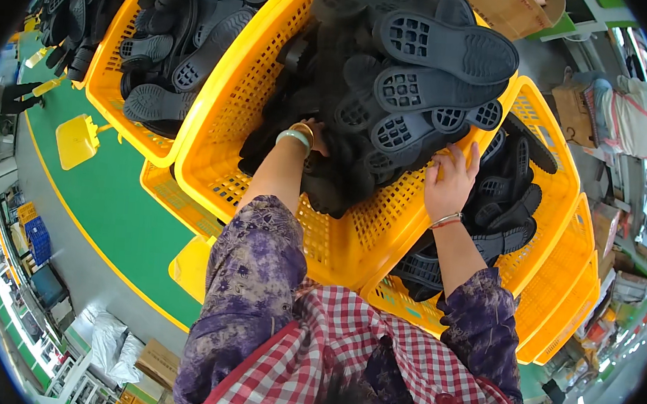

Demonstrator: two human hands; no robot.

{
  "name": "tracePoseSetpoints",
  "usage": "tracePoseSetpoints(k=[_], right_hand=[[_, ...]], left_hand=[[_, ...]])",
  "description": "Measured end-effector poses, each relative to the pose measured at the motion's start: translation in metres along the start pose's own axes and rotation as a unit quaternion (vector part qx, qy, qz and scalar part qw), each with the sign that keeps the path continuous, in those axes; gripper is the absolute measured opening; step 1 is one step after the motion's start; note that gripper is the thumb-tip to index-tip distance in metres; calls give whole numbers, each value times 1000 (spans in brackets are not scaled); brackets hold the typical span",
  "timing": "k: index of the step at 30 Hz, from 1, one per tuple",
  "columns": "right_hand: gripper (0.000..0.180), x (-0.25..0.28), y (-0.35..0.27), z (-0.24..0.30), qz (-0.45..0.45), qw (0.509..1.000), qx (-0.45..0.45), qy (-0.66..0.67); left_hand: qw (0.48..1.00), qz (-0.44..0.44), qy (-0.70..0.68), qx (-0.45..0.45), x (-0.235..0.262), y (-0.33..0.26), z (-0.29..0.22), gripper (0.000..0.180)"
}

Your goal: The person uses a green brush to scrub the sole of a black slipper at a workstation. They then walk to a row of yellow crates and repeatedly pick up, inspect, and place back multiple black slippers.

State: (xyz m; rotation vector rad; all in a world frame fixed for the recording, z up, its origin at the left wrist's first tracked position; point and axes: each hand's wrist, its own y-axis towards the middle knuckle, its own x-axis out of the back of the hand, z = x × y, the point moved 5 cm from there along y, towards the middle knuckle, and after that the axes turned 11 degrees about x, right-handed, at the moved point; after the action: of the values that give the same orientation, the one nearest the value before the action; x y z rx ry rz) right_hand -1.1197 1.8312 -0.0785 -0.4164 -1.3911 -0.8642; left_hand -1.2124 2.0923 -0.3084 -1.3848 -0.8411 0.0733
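A yellow perforated plastic basket point(215, 129) stands before me, heaped with black shoe soles point(416, 88). My left hand point(315, 137), with a pale green bangle at the wrist, reaches into the basket's left part among the dark soles. Its fingers are mostly hidden there, so any hold does not show. At the basket's right rim is my right hand point(450, 183), its fingers spread and touching the edge beside the piled soles. Larger soles with square-grid heels lie on top of the heap, fanned toward the right.
Another yellow basket point(106, 71) of soles stands to the left, and a further basket point(557, 220) of soles sits close on the right, with more baskets beyond it. A yellow dustpan-like piece point(77, 141) is over the green floor point(104, 192). Cardboard boxes point(513, 12) lie farther off.
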Motion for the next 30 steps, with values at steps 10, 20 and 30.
tracePoseSetpoints(k=[10, 20, 30], right_hand=[[12, 2, 0, 1, 13, 1000, -11, 5], [13, 4, 0, 1, 11, 1000, -23, 15], [13, 9, -1, 0, 13, 999, -37, 13]], left_hand=[[913, -68, 374, -146, -50, -89, -16, 43], [953, -83, -279, -86, 63, -188, 80, 59], [797, 74, -592, -92, 108, -280, 81, 46]])
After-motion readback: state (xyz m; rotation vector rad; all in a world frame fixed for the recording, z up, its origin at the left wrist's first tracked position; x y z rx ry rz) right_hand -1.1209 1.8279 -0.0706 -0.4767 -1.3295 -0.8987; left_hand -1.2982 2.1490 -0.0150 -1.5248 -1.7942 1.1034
